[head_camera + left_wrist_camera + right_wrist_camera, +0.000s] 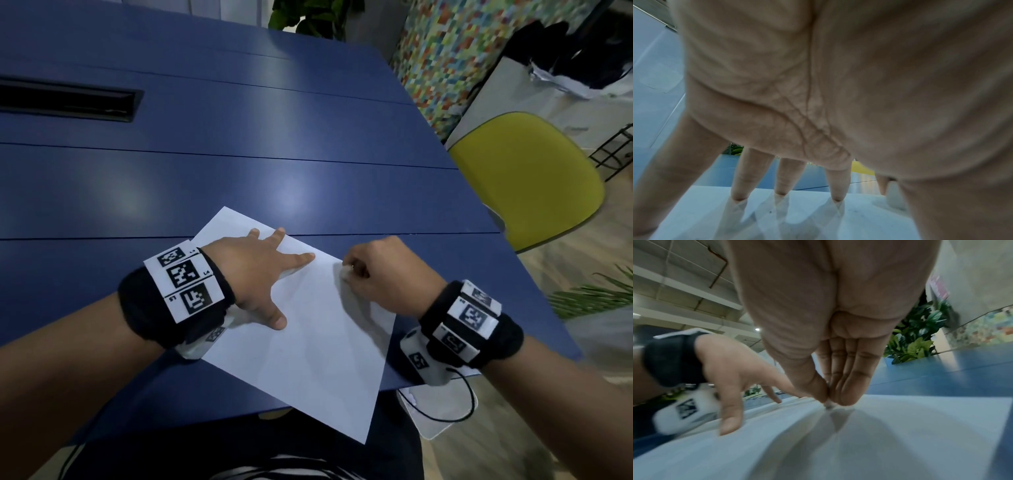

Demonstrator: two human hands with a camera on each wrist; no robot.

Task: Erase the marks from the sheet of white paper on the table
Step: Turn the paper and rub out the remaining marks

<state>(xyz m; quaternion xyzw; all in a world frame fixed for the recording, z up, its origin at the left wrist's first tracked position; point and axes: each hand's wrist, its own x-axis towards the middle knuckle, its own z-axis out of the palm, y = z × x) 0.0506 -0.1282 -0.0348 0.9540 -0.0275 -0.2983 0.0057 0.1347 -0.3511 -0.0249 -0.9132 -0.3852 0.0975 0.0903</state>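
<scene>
The sheet of paper (308, 342) is lying skewed on the blue table (239, 154), w/ its near corner hanging out over the table's front edge toward the person. The left hand (260, 277) is lying on the paper's upper left part, fingers straight and spread wide, thumb stretched toward the person; in the left wrist view the fingertips (739, 197) are touching down on the white surface, each casting a shadow. So that hand is pressing flat, not gripping anything.

The right hand (376, 274) is sitting at the paper's right edge, near the far right corner, fingers bunched together w/ the thumb. It's pinching a small white eraser (346, 272); in the right wrist view only the eraser's tip (828, 405) is poking out below thumb and fingertips, touching the paper. The eraser is thus meeting the sheet just beside the left index finger, the two hands close but apart.

Marks on the paper are too faint to make out. Both wrists are wearing black bands w/ black-and-white code tags (185, 277). A yellow chair (527, 178) is standing off the table's right side.
</scene>
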